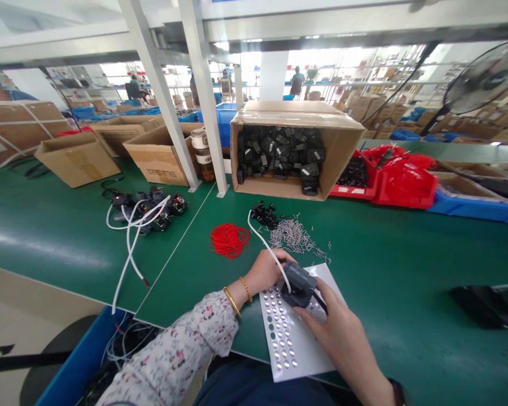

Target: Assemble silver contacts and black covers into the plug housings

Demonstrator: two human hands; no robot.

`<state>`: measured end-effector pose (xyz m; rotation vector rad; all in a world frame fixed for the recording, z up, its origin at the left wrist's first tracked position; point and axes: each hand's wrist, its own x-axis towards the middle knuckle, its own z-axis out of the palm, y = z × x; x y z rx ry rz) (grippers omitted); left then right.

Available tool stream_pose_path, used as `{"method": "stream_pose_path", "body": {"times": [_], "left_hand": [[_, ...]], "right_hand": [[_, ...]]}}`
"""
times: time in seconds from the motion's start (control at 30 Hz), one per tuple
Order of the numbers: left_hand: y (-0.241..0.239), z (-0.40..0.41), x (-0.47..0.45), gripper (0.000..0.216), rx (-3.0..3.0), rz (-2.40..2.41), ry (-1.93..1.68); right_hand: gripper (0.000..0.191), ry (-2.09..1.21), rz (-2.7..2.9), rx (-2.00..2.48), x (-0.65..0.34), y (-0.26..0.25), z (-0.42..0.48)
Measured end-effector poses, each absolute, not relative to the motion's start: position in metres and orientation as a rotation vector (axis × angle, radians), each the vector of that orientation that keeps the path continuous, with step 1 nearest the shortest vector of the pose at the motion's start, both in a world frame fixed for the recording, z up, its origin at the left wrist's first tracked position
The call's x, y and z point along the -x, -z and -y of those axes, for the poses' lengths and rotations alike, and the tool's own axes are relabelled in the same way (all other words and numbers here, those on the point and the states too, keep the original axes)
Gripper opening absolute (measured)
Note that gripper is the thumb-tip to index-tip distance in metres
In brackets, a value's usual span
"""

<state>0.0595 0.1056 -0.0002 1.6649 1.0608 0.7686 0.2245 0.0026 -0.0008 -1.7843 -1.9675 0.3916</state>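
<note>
Your left hand [266, 272] and right hand [342, 332] each close their grip on the grey plug housing [300, 283], with its white cable [260, 237] trailing away. You hold it over the sticker sheet [288, 344] on the green surface [406, 265], near the red rubber bands [229, 239].

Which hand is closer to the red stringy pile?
Left. The left hand is just right of the red stringy pile, on the grey part; the right hand holds that part farther right, nearer the person.

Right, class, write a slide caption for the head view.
Left hand and right hand hold a grey part with white cable over a dotted sheet on a green bench.
</note>
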Motion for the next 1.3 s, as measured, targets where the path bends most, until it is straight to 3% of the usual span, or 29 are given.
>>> {"method": "stream_pose_path", "body": {"times": [0.4, 0.8, 0.9, 1.13, 1.3], "left_hand": [[0.004, -0.11, -0.064, 0.005, -1.8, -1.032, -0.739], [-0.005, -0.101, -0.049, 0.023, -2.247, -0.962, -0.655], [-0.012, -0.096, -0.039, 0.021, -2.304, -1.093, -0.57], [-0.025, -0.109, -0.026, 0.019, -2.109, -1.845, -0.467], [-0.026, -0.129, -0.037, 0.024, -2.044, -2.028, -0.269]], "right_hand": [[0.047, -0.445, 1.948, 1.785, -0.224, -0.002, -0.001], [0.052, -0.651, 1.877, 1.683, -0.23, -0.006, 0.0], [0.043, -0.698, 1.761, 1.68, -0.255, -0.013, -0.015], [0.016, -0.471, 1.732, 1.955, -0.295, -0.011, -0.089], [0.013, -0.41, 1.76, 2.045, -0.283, 0.0, -0.11]]}}
